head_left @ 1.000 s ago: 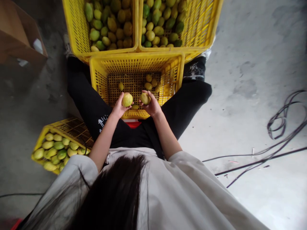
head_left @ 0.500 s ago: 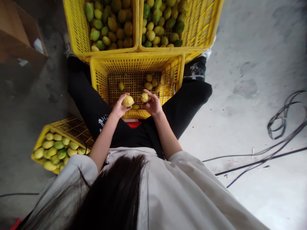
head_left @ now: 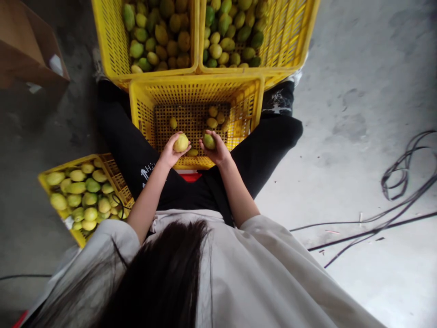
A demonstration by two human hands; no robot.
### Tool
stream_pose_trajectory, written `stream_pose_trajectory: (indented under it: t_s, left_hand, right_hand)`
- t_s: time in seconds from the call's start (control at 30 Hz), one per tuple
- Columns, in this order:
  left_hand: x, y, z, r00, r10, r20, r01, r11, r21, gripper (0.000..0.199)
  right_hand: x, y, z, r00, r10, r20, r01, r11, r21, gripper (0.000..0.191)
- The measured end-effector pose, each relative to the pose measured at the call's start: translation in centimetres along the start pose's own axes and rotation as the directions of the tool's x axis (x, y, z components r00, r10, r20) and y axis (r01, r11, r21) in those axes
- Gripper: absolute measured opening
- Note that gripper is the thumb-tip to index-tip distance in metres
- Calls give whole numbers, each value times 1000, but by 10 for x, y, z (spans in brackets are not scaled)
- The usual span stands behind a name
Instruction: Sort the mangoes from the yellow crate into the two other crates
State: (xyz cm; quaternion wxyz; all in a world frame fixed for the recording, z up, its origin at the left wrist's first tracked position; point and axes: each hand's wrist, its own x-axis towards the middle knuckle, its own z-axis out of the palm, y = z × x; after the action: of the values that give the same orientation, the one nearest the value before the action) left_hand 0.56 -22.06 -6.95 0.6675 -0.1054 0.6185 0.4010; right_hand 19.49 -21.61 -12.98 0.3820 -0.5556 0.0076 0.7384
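My left hand [head_left: 170,153] holds a pale yellow lemon [head_left: 181,143], its fingers curled around the fruit's far and near sides. In my right hand [head_left: 218,150] rests a greener lemon [head_left: 209,141], gripped between thumb and fingers. Both hands are above the near side of a yellow plastic crate [head_left: 196,80] between my legs. On that crate's perforated floor lie several lemons: a small group [head_left: 212,123] at the right, a single lemon [head_left: 173,122] at the left, and another lemon [head_left: 193,152] between my hands.
Beyond stand two yellow crates, the left crate [head_left: 112,41] and the right crate [head_left: 290,36], both holding green and yellow lemons. At my left a tilted crate [head_left: 119,180] is full of lemons. A cardboard box [head_left: 25,41] stands far left; black cables [head_left: 398,182] lie on the right floor.
The lemon in my right hand has been turned and now shows a greener side. The left lemon has rotated slightly. The tilted crate at my left has shifted, showing its lemons more fully.
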Motion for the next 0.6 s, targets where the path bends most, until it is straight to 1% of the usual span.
stream_pose_trajectory:
  t_s: [0.1, 0.17, 0.23, 0.3, 0.37, 0.4, 0.47, 0.53, 0.6]
  left_hand:
    - [2, 1, 0, 996, -84, 8, 84, 996, -17, 41]
    - [4, 2, 1, 993, -117, -4, 117, 993, -21, 47]
    - [5, 3, 1, 993, -115, -27, 115, 993, -19, 43]
    - [6, 4, 1, 996, -79, -45, 79, 997, -15, 35]
    - [6, 3, 0, 999, -32, -43, 32, 999, -4, 30]
    - [6, 2, -1, 999, -15, -36, 15, 1000, 4, 31]
    - [6, 0, -2, 1000, -6, -14, 6, 1000, 19, 40]
    - [7, -2, -3, 1000, -19, 7, 19, 999, 26, 47]
    - [9, -3, -3, 1000, -25, 10, 25, 999, 27, 47]
  right_hand:
    - [2, -3, -2, 998, 67, 7, -67, 998, 11, 43]
    - [2, -5, -1, 996, 86, 8, -86, 996, 28, 43]
    - [1, -5, 0, 998, 68, 3, -68, 996, 57, 39]
    - [0, -6, 3, 1000, 23, 17, -24, 998, 60, 35]
    - [-3, -6, 6, 999, -17, 36, 16, 1000, 24, 38]
    - [-6, -6, 8, 999, -27, 39, 27, 1000, 0, 40]
    - [-10, -8, 10, 999, -29, 24, 30, 999, -32, 41]
    - [-15, -10, 10, 1000, -17, 13, 17, 999, -33, 34]
    - [-19, -11, 9, 999, 0, 37, 1, 1000, -21, 24]
